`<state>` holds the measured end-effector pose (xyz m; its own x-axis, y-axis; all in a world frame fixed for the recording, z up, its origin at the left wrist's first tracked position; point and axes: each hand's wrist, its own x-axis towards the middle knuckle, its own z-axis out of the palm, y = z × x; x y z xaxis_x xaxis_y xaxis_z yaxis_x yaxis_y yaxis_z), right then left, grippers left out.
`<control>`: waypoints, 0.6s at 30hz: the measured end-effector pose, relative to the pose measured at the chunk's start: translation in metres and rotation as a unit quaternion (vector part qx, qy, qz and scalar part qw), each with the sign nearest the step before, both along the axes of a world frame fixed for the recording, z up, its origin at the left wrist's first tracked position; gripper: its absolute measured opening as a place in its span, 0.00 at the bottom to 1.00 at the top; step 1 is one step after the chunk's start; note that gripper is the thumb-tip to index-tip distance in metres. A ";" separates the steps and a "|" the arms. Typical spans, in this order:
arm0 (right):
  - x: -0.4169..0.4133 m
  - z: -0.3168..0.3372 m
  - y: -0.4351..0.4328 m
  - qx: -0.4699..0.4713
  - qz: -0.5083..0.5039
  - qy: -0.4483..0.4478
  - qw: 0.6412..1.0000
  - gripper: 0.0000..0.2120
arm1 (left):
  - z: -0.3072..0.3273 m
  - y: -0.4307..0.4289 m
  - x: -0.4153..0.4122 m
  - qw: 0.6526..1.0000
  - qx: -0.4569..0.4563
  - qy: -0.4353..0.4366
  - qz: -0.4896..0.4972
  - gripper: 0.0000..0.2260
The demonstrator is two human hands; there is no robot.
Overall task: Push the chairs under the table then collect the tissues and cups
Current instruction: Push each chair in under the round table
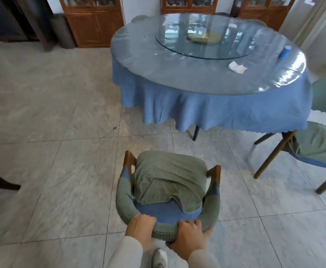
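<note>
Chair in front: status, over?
Grips: left hand and right hand on chair backrest. Chair stands apart from table, bare floor between. Tissue on tabletop, uncollected.

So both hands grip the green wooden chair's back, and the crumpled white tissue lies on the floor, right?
No: the head view shows the crumpled white tissue on the round glass-topped table, not the floor. The left hand and right hand do grip the green wooden chair.
</note>
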<state>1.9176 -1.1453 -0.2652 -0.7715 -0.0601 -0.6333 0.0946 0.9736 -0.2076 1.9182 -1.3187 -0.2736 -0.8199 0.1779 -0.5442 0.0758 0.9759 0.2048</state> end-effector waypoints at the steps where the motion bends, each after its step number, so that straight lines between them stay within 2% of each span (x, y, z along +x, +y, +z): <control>1: 0.002 0.001 -0.003 -0.011 -0.003 -0.008 1.000 0.37 | -0.001 -0.004 0.001 1.000 -0.001 -0.003 -0.003 0.10; 5: 0.007 -0.009 -0.009 -0.004 -0.005 -0.011 1.000 0.37 | -0.002 -0.023 -0.004 0.999 -0.028 -0.009 0.021 0.11; 9: 0.007 -0.015 -0.010 0.010 -0.033 -0.004 0.999 0.33 | -0.003 -0.038 -0.008 1.000 -0.014 -0.009 0.015 0.12; 14: 0.010 -0.012 -0.018 0.038 -0.015 0.050 0.998 0.24 | 0.004 -0.043 -0.004 0.999 -0.026 0.039 -0.013 0.09; 18: 0.010 -0.014 -0.030 0.031 0.000 0.091 0.995 0.22 | 0.008 -0.058 -0.002 0.998 -0.016 0.062 -0.010 0.13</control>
<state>1.9279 -1.1754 -0.2789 -0.8738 -0.0256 -0.4856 0.0608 0.9850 -0.1613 1.9163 -1.3768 -0.2657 -0.8774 0.1791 -0.4451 0.1181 0.9798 0.1615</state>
